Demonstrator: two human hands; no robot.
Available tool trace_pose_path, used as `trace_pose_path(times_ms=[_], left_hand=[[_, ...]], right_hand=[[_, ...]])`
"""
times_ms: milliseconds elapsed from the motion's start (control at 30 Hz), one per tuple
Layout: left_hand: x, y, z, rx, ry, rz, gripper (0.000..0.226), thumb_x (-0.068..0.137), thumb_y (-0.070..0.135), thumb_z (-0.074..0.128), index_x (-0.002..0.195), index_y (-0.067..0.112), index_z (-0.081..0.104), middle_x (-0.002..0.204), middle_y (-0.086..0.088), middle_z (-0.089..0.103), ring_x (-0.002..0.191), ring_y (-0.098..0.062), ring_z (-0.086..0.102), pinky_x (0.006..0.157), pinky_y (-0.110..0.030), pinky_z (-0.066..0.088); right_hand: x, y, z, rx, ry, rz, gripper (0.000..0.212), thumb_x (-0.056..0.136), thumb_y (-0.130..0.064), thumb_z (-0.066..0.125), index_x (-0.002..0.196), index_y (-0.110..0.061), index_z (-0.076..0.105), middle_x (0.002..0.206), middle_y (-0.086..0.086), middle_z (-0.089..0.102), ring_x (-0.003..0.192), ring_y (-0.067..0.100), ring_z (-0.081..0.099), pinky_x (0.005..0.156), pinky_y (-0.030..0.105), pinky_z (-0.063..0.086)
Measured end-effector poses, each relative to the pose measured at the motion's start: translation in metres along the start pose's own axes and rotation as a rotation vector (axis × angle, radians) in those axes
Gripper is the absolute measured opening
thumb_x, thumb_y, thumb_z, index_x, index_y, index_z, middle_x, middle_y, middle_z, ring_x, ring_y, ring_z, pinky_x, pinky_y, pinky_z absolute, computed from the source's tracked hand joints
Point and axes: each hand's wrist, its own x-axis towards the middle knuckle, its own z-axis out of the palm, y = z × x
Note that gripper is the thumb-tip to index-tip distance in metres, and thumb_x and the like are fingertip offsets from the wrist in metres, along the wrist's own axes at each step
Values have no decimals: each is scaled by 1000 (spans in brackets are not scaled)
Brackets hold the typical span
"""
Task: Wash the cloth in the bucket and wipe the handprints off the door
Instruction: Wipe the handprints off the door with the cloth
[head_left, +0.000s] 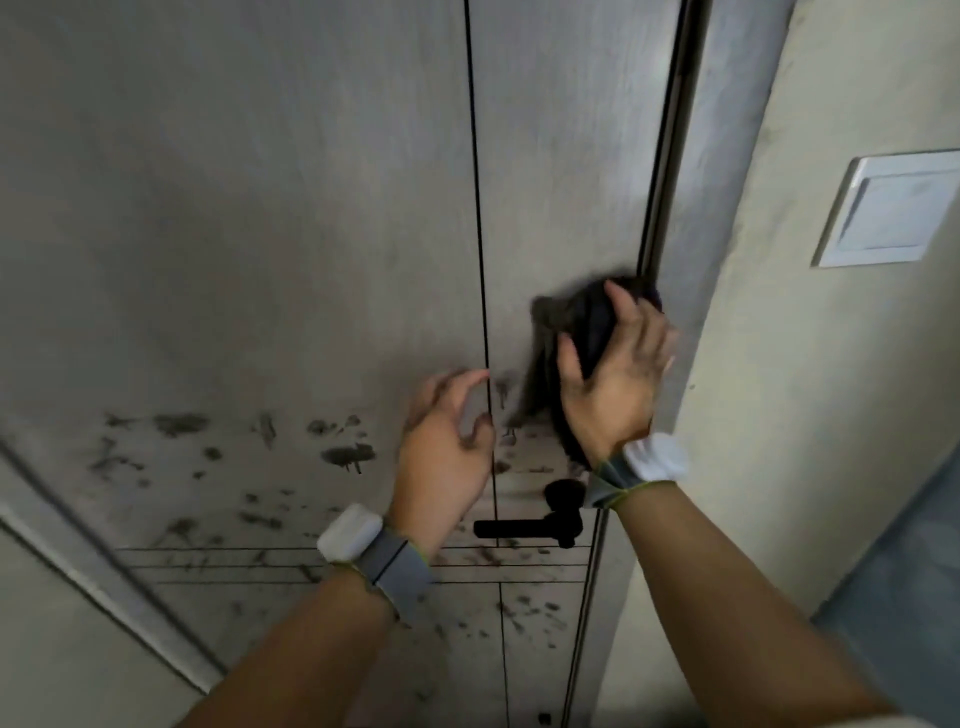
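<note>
Dark blurred cloth (587, 322) gripped by right hand (618, 374), left hand (447, 441) loosely curled, empty

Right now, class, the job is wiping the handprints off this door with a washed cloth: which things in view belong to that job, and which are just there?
Part of the job:
door
handprints
cloth, pressed to the door by the right hand
left hand, holding nothing

Just there:
door handle
wall switch
wristbands
</note>
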Motion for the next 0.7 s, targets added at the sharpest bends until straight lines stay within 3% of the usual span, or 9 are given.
trace_pose_path(times_ms=[67, 167, 267, 333, 400, 467, 500, 600, 700], left_hand=[[7, -17, -12, 327, 59, 173, 52, 86, 20, 55, 137, 29, 48, 145, 1, 39, 139, -18, 32, 113, -32, 28], [0, -34, -15, 539, -14, 221, 60, 82, 19, 59, 141, 24, 47, 152, -6, 35, 145, -28, 23, 114, -53, 25], [-18, -45, -9, 597, -83, 199, 62, 82, 21, 60, 142, 25, 45, 155, -6, 30, 146, -28, 20, 111, -57, 26], [-25, -52, -7, 616, -109, 185, 65, 82, 23, 58, 145, 27, 41, 156, -5, 27, 147, -27, 18, 111, -57, 26], [-25, -56, -8, 613, -117, 165, 68, 83, 27, 55, 148, 28, 34, 158, -2, 23, 148, -25, 15, 111, -57, 26], [-22, -61, -7, 611, -112, 141, 75, 81, 28, 56, 150, 26, 29, 160, 1, 18, 149, -22, 11, 112, -58, 25], [-21, -63, -6, 614, -108, 140, 77, 81, 28, 57, 151, 25, 27, 161, 2, 16, 149, -20, 10, 112, -59, 24], [-22, -68, -6, 622, -118, 146, 79, 79, 28, 55, 152, 21, 25, 162, 4, 11, 150, -17, 5, 113, -60, 23], [-23, -65, -3, 599, -134, 117, 83, 78, 23, 60, 152, 20, 23, 162, 5, 9, 150, -17, 4, 110, -61, 26]], right_hand=[[-22, 11, 17, -106, -45, -94, 64, 79, -31, 64, 137, -19, 41, 127, 18, 46, 115, 35, 38, 99, 51, 31], [-70, 37, 30, -249, -277, -391, 75, 59, -25, 85, 129, -17, 58, 116, 20, 60, 107, 38, 44, 83, 58, 47], [-79, 57, 18, -272, -422, -640, 75, 48, -22, 88, 120, -17, 66, 109, 13, 66, 99, 31, 41, 76, 44, 49], [-60, 54, 16, -179, -343, -606, 74, 54, -20, 83, 124, -17, 57, 111, 16, 63, 98, 33, 45, 81, 44, 45], [-33, 39, 20, -16, -157, -369, 64, 70, -19, 68, 130, -18, 45, 119, 18, 56, 104, 38, 50, 93, 47, 38], [-15, 17, 38, 90, 9, -208, 54, 80, -23, 57, 131, -19, 42, 124, 13, 46, 110, 35, 46, 98, 45, 30], [-15, 9, 48, 55, 54, -221, 52, 80, -25, 55, 130, -19, 42, 124, 10, 42, 109, 33, 43, 97, 44, 29], [-44, 16, 62, -185, -27, -559, 56, 72, -26, 59, 126, -23, 49, 119, 8, 39, 105, 30, 39, 90, 42, 29], [-72, 45, 53, -275, -239, -946, 43, 77, -22, 48, 114, -25, 70, 115, 4, 63, 103, 27, 42, 89, 40, 32]])
